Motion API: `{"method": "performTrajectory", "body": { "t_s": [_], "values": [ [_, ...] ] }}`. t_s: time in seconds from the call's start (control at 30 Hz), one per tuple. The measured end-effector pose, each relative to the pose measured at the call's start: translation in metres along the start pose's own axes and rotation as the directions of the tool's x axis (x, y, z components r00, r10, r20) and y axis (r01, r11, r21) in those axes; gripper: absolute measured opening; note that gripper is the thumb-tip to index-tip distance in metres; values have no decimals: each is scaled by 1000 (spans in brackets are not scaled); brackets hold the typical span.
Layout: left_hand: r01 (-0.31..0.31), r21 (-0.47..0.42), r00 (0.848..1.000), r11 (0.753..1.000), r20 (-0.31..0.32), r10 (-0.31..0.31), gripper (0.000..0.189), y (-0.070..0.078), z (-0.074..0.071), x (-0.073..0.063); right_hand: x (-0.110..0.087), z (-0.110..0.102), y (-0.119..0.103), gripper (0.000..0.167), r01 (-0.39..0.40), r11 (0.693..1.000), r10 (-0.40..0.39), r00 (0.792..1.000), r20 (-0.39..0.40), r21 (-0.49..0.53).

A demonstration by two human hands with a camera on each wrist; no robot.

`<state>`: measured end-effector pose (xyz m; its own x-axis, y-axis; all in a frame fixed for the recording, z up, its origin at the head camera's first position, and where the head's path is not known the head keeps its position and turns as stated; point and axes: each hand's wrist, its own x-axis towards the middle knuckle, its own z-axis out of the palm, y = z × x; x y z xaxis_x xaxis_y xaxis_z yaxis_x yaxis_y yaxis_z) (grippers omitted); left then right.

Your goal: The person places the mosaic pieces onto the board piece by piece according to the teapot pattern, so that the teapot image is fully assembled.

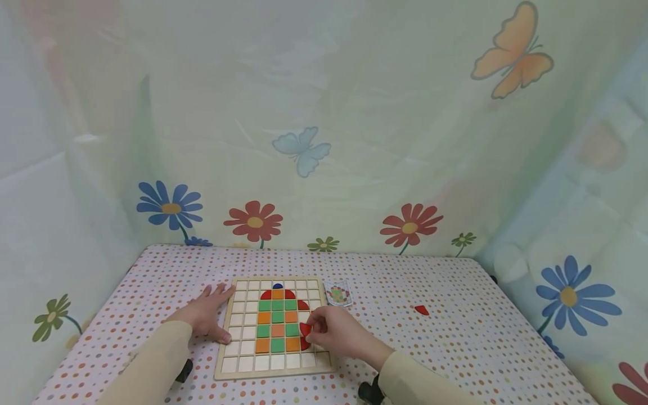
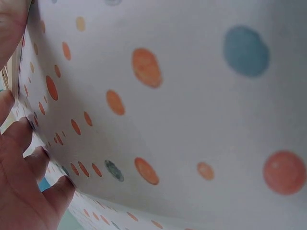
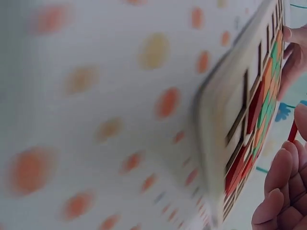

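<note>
A wooden grid board [image 1: 245, 364] lies on the table, with green and orange square tiles [image 1: 278, 316] in its middle columns. Between the thumb and fingertips of my right hand [image 1: 336, 332] is a red quarter-round tile [image 1: 305, 328], pinched over the right side of the pattern. The right wrist view catches only a thin red edge [image 3: 293, 130] of it. Fingers spread, my left hand [image 1: 205, 316] rests at the board's left edge, the thumb by the frame. Red curved tiles [image 1: 303, 305] sit along the pattern's right side and top corners, with a blue half-round tile [image 1: 277, 286] at the top.
A small picture card [image 1: 338, 293] lies just right of the board's upper corner. Farther right on the dotted tablecloth [image 1: 390, 349] is a loose red tile [image 1: 422, 310]. A printed curtain [image 1: 324, 185] with flowers and butterflies hangs behind the table.
</note>
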<state>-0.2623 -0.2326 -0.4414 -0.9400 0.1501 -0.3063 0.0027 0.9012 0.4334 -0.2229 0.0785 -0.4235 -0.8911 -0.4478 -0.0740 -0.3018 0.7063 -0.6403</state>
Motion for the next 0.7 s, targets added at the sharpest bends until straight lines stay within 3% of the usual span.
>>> {"method": "performTrajectory", "body": {
  "t_s": [0.47, 0.7],
  "values": [
    [-4, 6, 1000, 1000, -2, 4, 122, 2, -2, -2, 57, 28, -39, 17, 30, 999, -29, 999, 28, -24],
    [0, 15, 1000, 1000, 8, 0, 122, 3, -3, 0, 81, 43, -58, 18, 49, 994, -45, 998, 43, -98]
  ]
}}
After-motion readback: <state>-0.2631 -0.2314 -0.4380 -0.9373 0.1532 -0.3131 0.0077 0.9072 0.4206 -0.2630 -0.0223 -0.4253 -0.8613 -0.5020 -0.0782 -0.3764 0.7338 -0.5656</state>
